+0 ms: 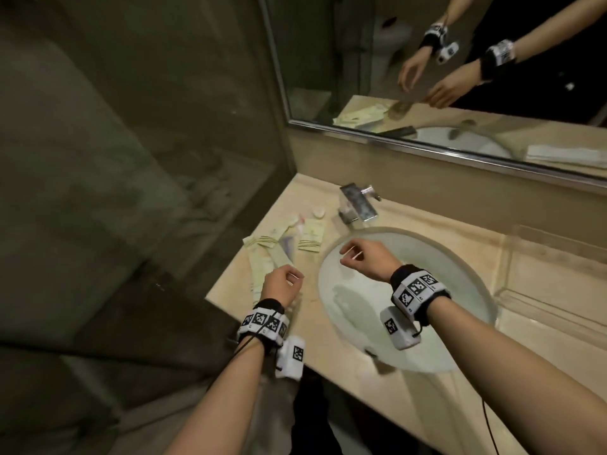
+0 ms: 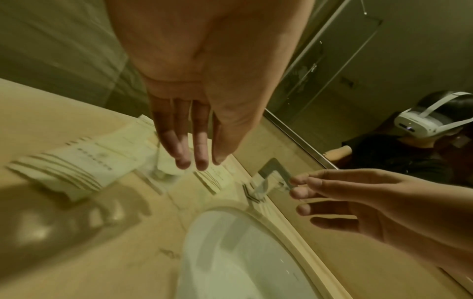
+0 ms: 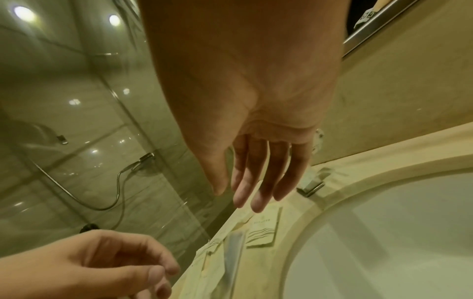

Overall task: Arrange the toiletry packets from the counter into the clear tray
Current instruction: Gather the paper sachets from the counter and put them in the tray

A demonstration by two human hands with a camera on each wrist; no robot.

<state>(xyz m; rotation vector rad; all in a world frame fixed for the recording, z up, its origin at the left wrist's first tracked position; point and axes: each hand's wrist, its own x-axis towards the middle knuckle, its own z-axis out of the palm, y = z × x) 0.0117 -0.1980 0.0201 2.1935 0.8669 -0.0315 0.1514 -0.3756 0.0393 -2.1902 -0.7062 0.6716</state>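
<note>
1. Several toiletry packets (image 1: 285, 247) lie fanned on the tabletop (image 1: 305, 323), all on the far-left side of the sink (image 1: 460, 339); some overlap, w/ a bluish item among them.
2. Both hands empty. My left hand (image 1: 282, 285) hovers over the nearest long packets, fingers loose & apart, gripping nothing. My right hand (image 1: 364, 259) hangs over the sink's left rim, fingers relaxed, also holding nothing.
3. Clear tray (image 1: 542, 257) sits on the opposite side of the sink, well apart from the packets. Looks empty, though it's see-through so hard to be sure.
4. Step now, I'd say: first pickup. Best approach IMO: drop my left hand onto the nearest packet, slide a fingertip under one edge, then pinch it thumb-on-top. Flat sachets on a smooth top won't lift straight up.
5. Take one at a time, or square a few into a stack first w/ both hands; grabbing the overlapped pile probably scatters it.
6. Carry across above the sink, not low. A slip there drops it in the basin.
7. Faucet (image 1: 358, 205) sits behind the sink, beside the far packets; mind it when reaching those.
</note>
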